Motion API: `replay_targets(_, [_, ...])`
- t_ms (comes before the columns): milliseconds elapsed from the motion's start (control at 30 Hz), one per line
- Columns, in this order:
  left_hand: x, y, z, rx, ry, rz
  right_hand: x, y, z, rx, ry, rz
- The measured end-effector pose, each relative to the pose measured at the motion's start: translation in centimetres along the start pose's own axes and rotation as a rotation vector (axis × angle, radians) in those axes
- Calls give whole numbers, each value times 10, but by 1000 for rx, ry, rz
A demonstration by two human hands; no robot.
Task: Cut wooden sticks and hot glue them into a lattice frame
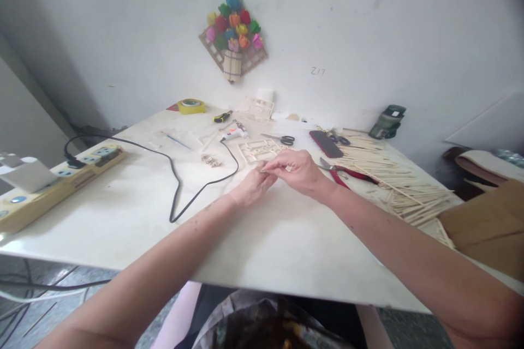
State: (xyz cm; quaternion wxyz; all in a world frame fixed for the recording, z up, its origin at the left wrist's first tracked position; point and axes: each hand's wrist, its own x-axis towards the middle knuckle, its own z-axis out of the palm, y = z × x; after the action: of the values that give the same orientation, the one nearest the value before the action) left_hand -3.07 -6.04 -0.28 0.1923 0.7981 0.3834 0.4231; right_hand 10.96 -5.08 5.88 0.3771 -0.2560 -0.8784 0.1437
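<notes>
Over the middle of the white table, my left hand (254, 185) and my right hand (298, 170) meet at the fingertips. The fingers of both are closed in a pinch around something small and pale, too small to name. Just behind them lies a lattice of light wooden sticks (257, 150). Black-handled scissors (286, 140) rest beyond the right hand, and red-handled pliers (339, 170) lie to its right. A white glue gun (234, 133) and a small pile of wooden bits (210, 161) sit behind and left of the hands.
A black cord (178, 185) loops across the left side from a power strip (61, 182). Many thin sticks (393, 174), a phone (326, 144) and a dark bottle (387, 121) are on the right. Yellow tape (191, 107) and a cutter (222, 116) lie at the back.
</notes>
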Motion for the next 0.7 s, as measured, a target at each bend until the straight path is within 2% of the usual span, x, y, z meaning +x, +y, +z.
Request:
replay_targets(200, [-1, 1, -1, -63, -24, -28, -4, 2, 0, 32, 7, -54])
replay_targets(400, [0, 3, -2, -118, -12, 1, -7, 6, 2, 3, 4, -128])
replay_targets(700, [4, 1, -6, -214, -45, 116, -9, 6, 1, -139, -47, -227])
